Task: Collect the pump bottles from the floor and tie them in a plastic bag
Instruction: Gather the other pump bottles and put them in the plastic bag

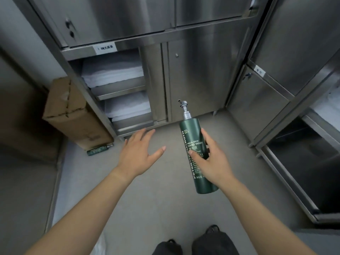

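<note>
Holding: the right hand (211,162) grips a dark green pump bottle (195,137) round its middle, thumb across the printed front, fingers curled behind.
Bottle in hand: up in the air over the floor (156,208), nearly upright, silver pump at the far end, base toward the near side.
Left hand (139,153): palm down, fingers straight and spread, holding nothing; it hovers over the floor to the left of the held bottle, apart from it.
Second bottle (99,149): green as well, lying on its side on the floor at the far left, just beside the foot of a cardboard box (73,115).
Cardboard box: tall, brown, standing against the left end of the steel cabinet (193,80).
Steel cabinet: along the far side; its left compartment stands open with folded white linen (114,72) on two shelves, and the doors to the right of that are closed.
Label (107,48): white strip on the rail above the linen, print too small to read.
Right side: more steel cabinets (266,107), one low compartment open and dark inside.
Near edge: dark trouser legs (211,240) of the person.
</note>
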### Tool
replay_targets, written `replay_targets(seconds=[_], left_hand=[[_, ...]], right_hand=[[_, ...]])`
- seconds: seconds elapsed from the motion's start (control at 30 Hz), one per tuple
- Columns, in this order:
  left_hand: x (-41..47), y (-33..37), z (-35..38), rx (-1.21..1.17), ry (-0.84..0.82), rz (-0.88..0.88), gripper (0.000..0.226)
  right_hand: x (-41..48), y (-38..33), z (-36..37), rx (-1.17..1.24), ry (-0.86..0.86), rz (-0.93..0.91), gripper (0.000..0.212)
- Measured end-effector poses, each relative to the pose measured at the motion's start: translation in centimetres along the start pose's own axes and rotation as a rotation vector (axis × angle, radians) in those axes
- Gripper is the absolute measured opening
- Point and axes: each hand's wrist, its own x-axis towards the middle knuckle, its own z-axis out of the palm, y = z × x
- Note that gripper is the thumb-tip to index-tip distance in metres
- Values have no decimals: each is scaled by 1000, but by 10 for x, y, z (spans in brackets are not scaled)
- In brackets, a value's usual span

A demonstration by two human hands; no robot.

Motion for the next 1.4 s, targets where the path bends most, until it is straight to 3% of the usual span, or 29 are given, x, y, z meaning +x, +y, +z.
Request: replay_targets(seconds=[0.47,0.83,1.07,1.4], left_hand=[[22,-42,-3,-8,21,-414,71],[4,-96,-3,-93,89,-738,70],[-7,-192,-23,-85,115,-871,72],[29,-365,-67,-29,26,-844,72]], right_hand=[[135,-5,24,-44,-299,-128,74],[192,-41,118,-91,-624,-279,74],[213,-95,233,-114,-814,-356,74],[260,-154,374,-178,-825,-339,76]])
